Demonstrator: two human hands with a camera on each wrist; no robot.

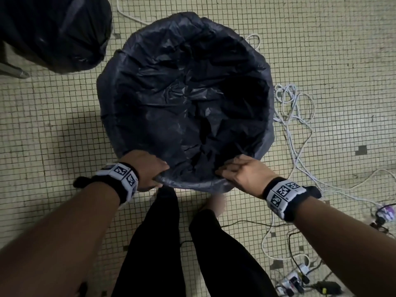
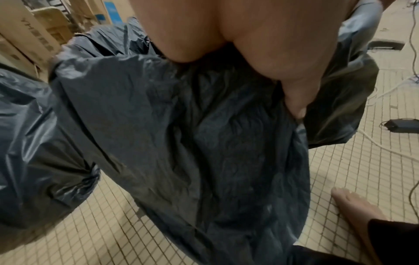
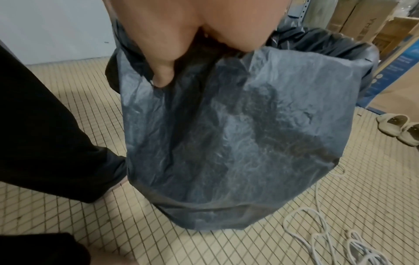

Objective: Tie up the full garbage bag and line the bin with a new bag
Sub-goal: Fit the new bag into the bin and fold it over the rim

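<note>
A new black bag (image 1: 184, 99) lines the round bin and hangs open, its top folded down over the outside (image 2: 204, 143) (image 3: 238, 134); the bin itself is hidden under it. My left hand (image 1: 147, 172) grips the bag's folded edge at the near-left rim, thumb (image 2: 297, 100) outside on the plastic. At the near-right rim my right hand (image 1: 242, 170) pinches the same edge, fingers over the top and thumb (image 3: 163, 75) outside. The full black bag (image 1: 53, 33) stands on the floor at the far left, also seen beside the bin (image 2: 34, 143).
White cables (image 1: 293, 116) coil on the tiled floor right of the bin, with power strips and plugs (image 1: 300, 277) nearer. My bare foot (image 2: 353, 206) is just behind the bin. Slippers (image 3: 401, 127) and cardboard boxes (image 3: 362, 21) lie beyond.
</note>
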